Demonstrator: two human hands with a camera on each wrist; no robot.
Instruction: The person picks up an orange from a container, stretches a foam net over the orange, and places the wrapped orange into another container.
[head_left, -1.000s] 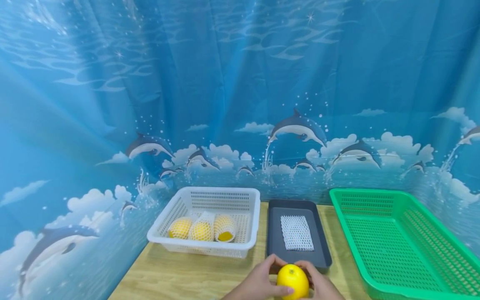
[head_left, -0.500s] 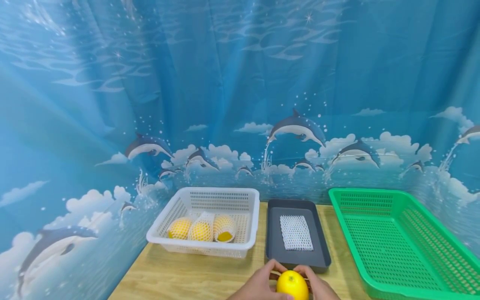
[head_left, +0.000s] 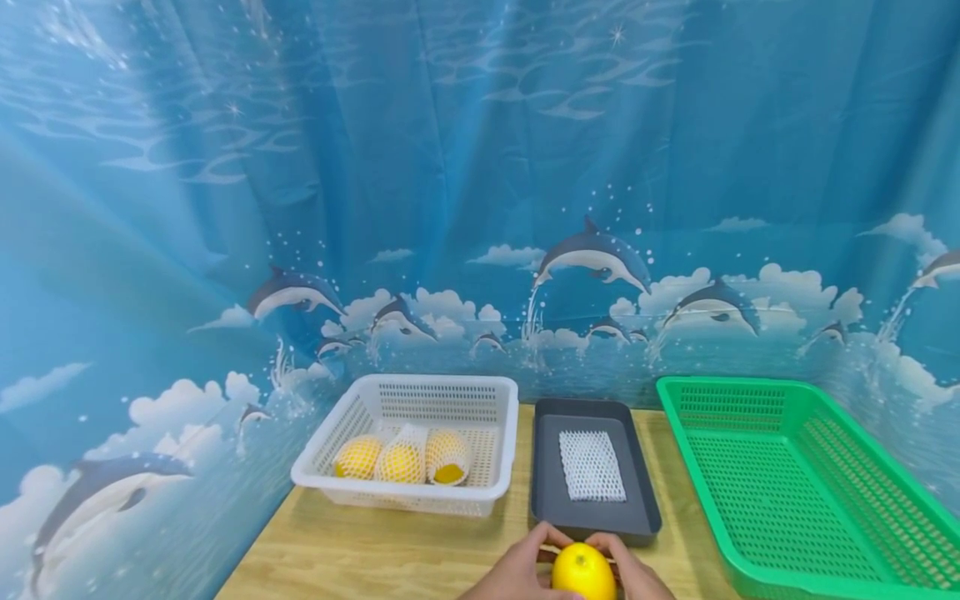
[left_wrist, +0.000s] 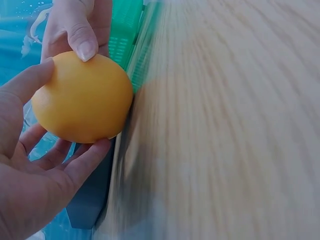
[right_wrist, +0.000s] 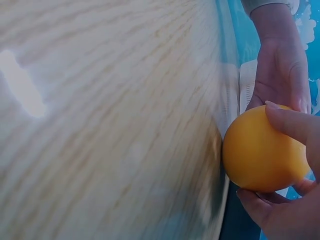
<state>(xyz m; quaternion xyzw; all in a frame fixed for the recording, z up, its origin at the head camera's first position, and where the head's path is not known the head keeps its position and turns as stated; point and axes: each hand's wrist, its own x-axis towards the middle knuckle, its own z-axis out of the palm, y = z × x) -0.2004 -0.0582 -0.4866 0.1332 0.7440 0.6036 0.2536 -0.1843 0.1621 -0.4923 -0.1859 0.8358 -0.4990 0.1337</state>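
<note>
A round yellow-orange orange (head_left: 583, 572) is held between both hands at the bottom of the head view, just in front of the dark grey tray. My left hand (head_left: 517, 571) grips it from the left, thumb on one side and curled fingers on the other, as the left wrist view shows around the orange (left_wrist: 82, 100). From the right, my right hand (head_left: 633, 573) clasps the same fruit; in the right wrist view its thumb and fingers bracket the orange (right_wrist: 262, 150). A flat white foam net sleeve (head_left: 591, 465) lies in the tray (head_left: 596, 518).
Left of the tray stands a white plastic basket (head_left: 405, 497) with 3 yellow fruits (head_left: 402, 463) in foam nets. A large green basket (head_left: 708, 517) stands to the right. Behind the wooden table (head_left: 360, 542) hangs a blue dolphin-print curtain (head_left: 450, 167).
Both hands and the orange have shifted slightly toward the bottom edge of the head view, away from the tray. The grip on the fruit is kept.
</note>
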